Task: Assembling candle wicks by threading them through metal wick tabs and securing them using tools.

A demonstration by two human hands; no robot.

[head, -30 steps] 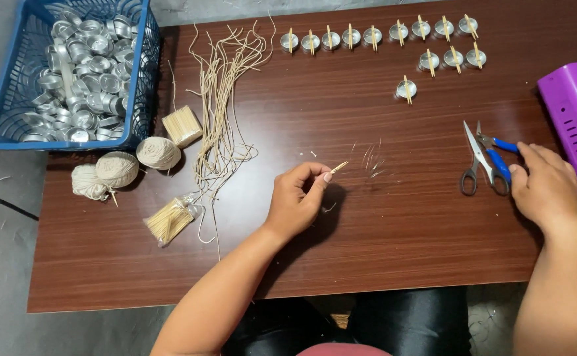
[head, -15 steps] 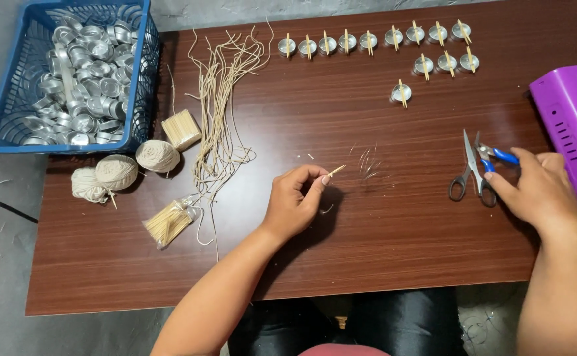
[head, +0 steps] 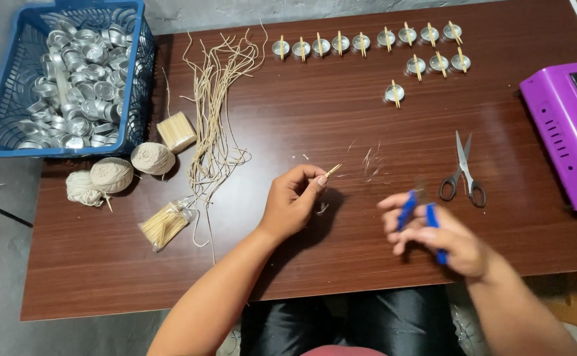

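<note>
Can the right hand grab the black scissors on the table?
Probably yes. The black scissors lie in the open, close to the right hand, nothing between them, but its fingers already hold a blue-handled tool.

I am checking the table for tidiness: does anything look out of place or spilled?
Yes: small pale trimmings lie scattered on the brown table near the left hand. One metal cup sits alone below the row of cups.

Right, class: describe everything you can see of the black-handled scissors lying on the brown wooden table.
The black-handled scissors have two slim silvery metal blades and two black loop handles that look like plastic. They lie flat on the brown wooden table, blades slightly parted and pointing away from the person, handles nearest them. They sit between the purple box and the right hand. No hand touches them.
</note>
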